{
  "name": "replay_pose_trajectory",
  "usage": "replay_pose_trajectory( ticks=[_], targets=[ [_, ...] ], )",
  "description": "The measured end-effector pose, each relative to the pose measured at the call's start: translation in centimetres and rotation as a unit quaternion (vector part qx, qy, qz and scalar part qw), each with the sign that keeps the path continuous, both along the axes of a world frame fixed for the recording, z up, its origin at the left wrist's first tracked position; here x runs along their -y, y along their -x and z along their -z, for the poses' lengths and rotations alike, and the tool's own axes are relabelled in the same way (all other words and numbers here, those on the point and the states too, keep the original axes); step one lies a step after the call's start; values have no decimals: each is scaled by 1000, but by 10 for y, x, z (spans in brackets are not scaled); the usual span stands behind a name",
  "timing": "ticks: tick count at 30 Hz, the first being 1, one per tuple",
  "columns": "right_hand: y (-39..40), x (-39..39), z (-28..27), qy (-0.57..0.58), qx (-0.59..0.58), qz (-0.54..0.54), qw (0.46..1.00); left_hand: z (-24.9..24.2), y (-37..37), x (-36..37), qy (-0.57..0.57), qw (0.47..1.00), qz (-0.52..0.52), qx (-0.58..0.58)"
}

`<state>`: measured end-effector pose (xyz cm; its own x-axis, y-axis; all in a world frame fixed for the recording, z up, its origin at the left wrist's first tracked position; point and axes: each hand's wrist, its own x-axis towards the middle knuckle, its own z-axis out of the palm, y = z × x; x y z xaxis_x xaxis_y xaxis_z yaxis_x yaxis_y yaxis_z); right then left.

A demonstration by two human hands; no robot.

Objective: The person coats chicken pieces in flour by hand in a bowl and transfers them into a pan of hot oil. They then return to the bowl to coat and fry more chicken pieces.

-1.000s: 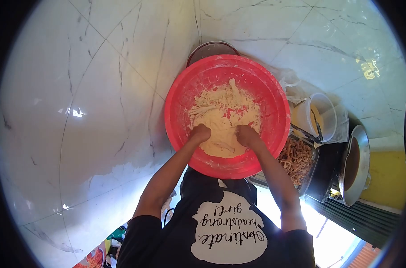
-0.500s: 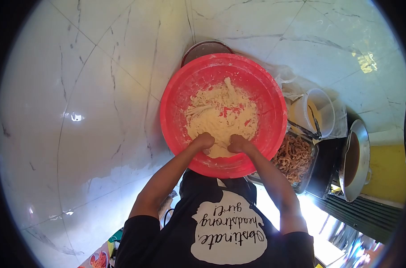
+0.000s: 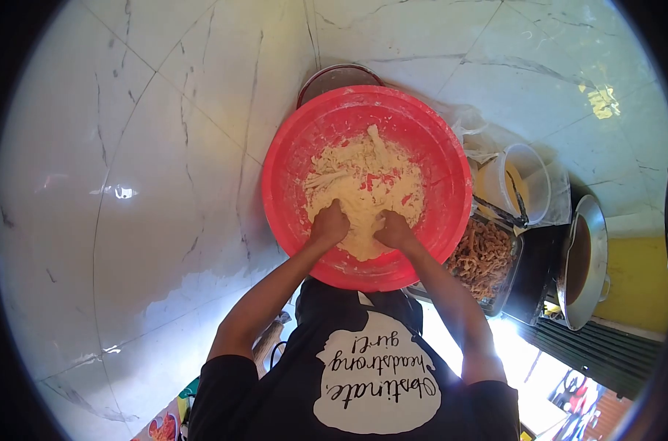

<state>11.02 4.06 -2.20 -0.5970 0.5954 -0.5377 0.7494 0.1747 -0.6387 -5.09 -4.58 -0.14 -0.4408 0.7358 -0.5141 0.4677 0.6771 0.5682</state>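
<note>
A large red basin (image 3: 279,173) holds pale floury dough (image 3: 360,231), crumbly toward the far side and smoother near the hands. Long coated pieces stick out of it at the left and at the far side. My left hand (image 3: 329,224) is closed, its curled fingers pressed into the left part of the dough. On the right side of the same mass, my right hand (image 3: 394,229) is also closed, fingers curled in against the dough. Whatever lies inside either grip is hidden.
Right of the basin, a tray of browned strips (image 3: 484,257) sits below a clear tub of yellow liquid (image 3: 525,180) with dark tongs. Farther right is a metal pan of brown liquid (image 3: 580,261). A round dark-red rim (image 3: 338,76) shows behind the basin.
Both hands have moved forward, farther into the basin. The dough between them has changed shape, with its near edge more rounded.
</note>
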Motion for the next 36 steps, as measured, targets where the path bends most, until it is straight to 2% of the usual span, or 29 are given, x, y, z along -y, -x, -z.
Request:
replay_pose_trajectory(
  ticks=[1,2,3,4,6,7,11,13,16,20,23,25,26,28,29,31,32,34,36],
  targets=[
    [2,4,-5,-104,-36,-13,994,15,1,2,0,1000,-2,1],
    [4,7,-5,-104,-35,-14,994,42,4,4,-72,993,94,1],
    [6,8,-4,-109,-24,-108,988,41,4,4,-144,972,187,0],
    [8,10,-3,-112,-13,-199,973,39,2,5,-145,972,188,0],
    [8,15,-2,-91,17,-232,968,33,-7,6,-4,930,364,51],
    [8,16,-2,-69,47,-265,961,37,-11,8,43,917,395,28],
    [-1,2,-2,19,54,-264,963,33,-13,15,16,926,370,70],
    [-6,-4,4,24,33,-206,978,32,-13,14,-61,945,316,54],
    [-9,-5,2,-33,58,-222,973,28,-11,6,-3,925,375,67],
    [-5,2,-12,-10,109,-261,959,22,-16,10,22,916,394,70],
    [-5,-3,-15,35,97,-259,960,37,-13,13,-5,923,379,74],
    [-7,-8,-10,78,99,-221,967,46,-10,10,-27,941,305,143],
    [-8,-9,-8,78,99,-220,967,50,-10,10,-27,941,306,143],
    [-9,-6,-4,-84,60,-217,971,40,-10,9,-96,939,328,-43],
    [-10,-3,0,-84,60,-217,971,35,-12,9,-95,939,328,-42],
    [-11,1,4,-15,83,-233,969,24,-15,7,33,902,427,49],
    [-11,-1,5,-16,83,-233,969,25,-16,9,33,903,426,48],
    [-5,-3,-7,57,112,-254,959,30,-17,16,-12,918,389,74],
    [-6,-8,-7,67,105,-230,965,34,-15,9,18,920,377,102]
  ],
)
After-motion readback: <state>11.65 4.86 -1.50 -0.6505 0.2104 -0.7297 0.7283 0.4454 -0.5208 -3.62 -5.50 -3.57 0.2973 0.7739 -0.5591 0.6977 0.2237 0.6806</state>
